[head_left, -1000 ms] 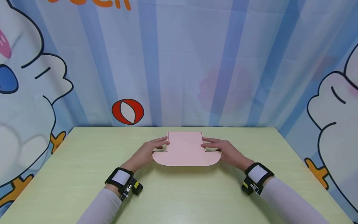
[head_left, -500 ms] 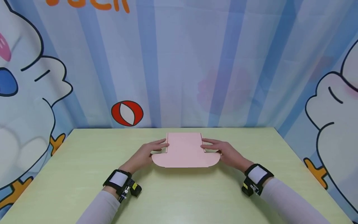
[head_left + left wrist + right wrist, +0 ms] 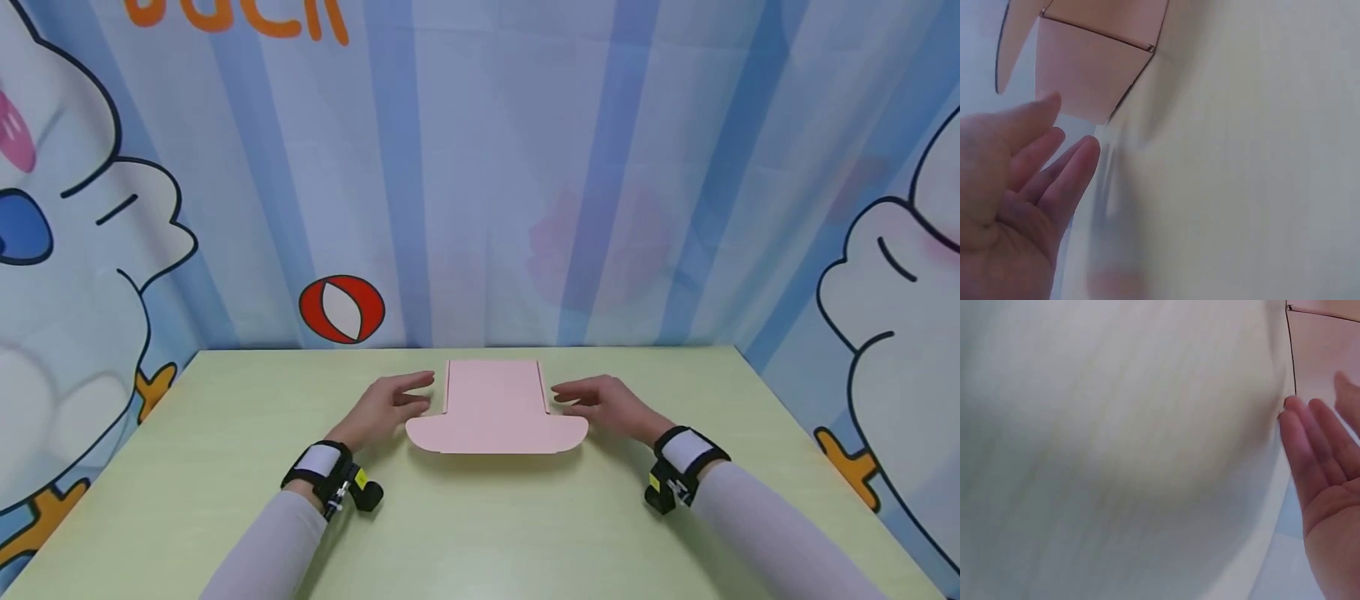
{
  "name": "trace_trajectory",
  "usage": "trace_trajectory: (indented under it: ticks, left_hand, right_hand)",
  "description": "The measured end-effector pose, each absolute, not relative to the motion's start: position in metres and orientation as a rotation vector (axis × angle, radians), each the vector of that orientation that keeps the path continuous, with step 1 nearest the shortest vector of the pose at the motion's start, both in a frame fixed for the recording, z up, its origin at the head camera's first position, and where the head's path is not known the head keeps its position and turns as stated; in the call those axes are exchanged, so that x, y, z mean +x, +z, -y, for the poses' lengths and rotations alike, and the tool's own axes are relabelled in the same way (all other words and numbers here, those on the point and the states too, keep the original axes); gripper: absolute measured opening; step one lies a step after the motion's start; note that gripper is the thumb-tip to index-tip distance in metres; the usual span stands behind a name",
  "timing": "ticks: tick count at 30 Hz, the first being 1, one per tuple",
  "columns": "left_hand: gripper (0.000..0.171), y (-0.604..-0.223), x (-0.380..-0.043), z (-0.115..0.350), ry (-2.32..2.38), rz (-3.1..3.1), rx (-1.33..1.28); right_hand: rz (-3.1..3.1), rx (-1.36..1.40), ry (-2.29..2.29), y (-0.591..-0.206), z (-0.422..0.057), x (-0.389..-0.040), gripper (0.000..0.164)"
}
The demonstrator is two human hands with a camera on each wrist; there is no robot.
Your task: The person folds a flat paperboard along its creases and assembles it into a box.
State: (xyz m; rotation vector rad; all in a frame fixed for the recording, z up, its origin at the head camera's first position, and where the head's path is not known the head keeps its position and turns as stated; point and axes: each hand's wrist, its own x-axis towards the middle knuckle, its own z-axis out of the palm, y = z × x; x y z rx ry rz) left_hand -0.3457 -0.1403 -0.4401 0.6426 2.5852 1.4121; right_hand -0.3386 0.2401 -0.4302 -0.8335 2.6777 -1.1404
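A pink cardboard box (image 3: 495,392) stands near the back middle of the table, its wide rounded front flap (image 3: 497,435) sticking out toward me. In the left wrist view the box's side wall (image 3: 1088,72) and part of its inside show. My left hand (image 3: 386,408) is just left of the box, apart from it, with relaxed fingers and nothing in them. On the other side my right hand (image 3: 611,406) hovers beside the box with loosely bent fingers, holding nothing. The right wrist view shows its fingers (image 3: 1300,447) close to the box's side wall (image 3: 1322,356).
The pale yellow-green table (image 3: 480,533) reaches back to a blue striped curtain (image 3: 480,167) printed with cartoon ducks and a red and white ball (image 3: 367,308). Each wrist wears a black strap with a small camera (image 3: 366,490).
Both hands have let go of the box sides and moved slightly outward. The box stays in place, while the head view has shifted slightly.
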Motion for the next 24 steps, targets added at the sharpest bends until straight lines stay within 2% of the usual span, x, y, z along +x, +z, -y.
trace_trajectory:
  ticks: [15, 24]
  left_hand:
    - [0.06, -0.443, -0.348, 0.127, 1.585, -2.287, 0.644]
    - [0.057, -0.438, -0.342, 0.133, 1.54, -2.396, 0.567]
  right_hand:
    - [-2.337, -0.573, -1.568, -0.441, -0.229, -0.34, 0.044]
    - [-2.396, -0.638, -1.524, -0.438, -0.228, -0.336, 0.046]
